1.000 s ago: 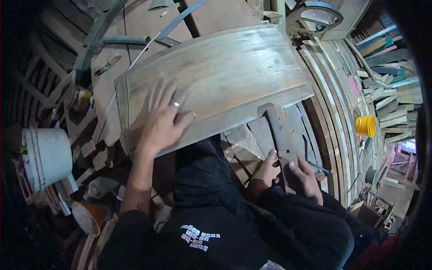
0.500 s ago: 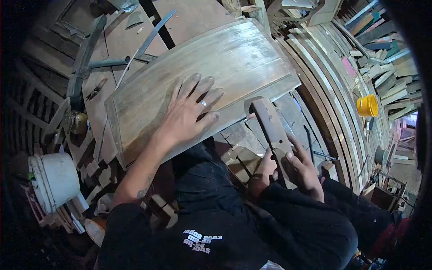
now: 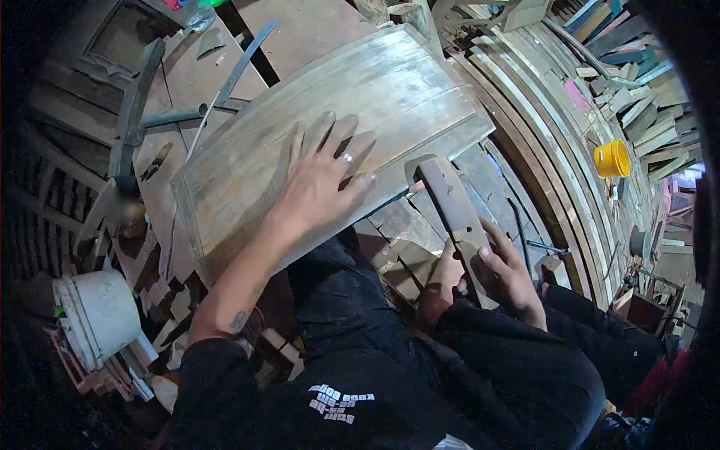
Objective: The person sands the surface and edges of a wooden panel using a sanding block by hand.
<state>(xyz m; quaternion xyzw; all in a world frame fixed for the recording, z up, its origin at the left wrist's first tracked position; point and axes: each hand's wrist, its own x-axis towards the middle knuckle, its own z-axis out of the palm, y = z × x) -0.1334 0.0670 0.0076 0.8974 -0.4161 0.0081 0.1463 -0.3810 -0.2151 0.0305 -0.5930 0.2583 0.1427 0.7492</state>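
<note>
A wide, worn wooden panel point(image 3: 322, 97) lies slanted over my lap. My left hand point(image 3: 322, 169), with a ring, rests flat on it, palm down and fingers spread. My right hand point(image 3: 510, 277) is wrapped round the lower part of a long wooden block point(image 3: 454, 206), with the thumb on top. The block's upper end stands beside the panel's lower edge. Bare skin point(image 3: 446, 277) shows left of the block; I cannot tell whether it is a foot or a hand.
Long curved boards point(image 3: 525, 142) run along the right. A yellow bucket point(image 3: 612, 158) stands beyond them, near piled wood scraps point(image 3: 652, 127). At the left are a white bucket point(image 3: 105, 315) and a metal pipe point(image 3: 174, 116). A thin metal strip point(image 3: 246, 64) lies behind the panel.
My left hand has slid right across the panel, its fingers still spread. The block has tilted, its upper end shifting left in view. The surroundings have shifted as the camera moved.
</note>
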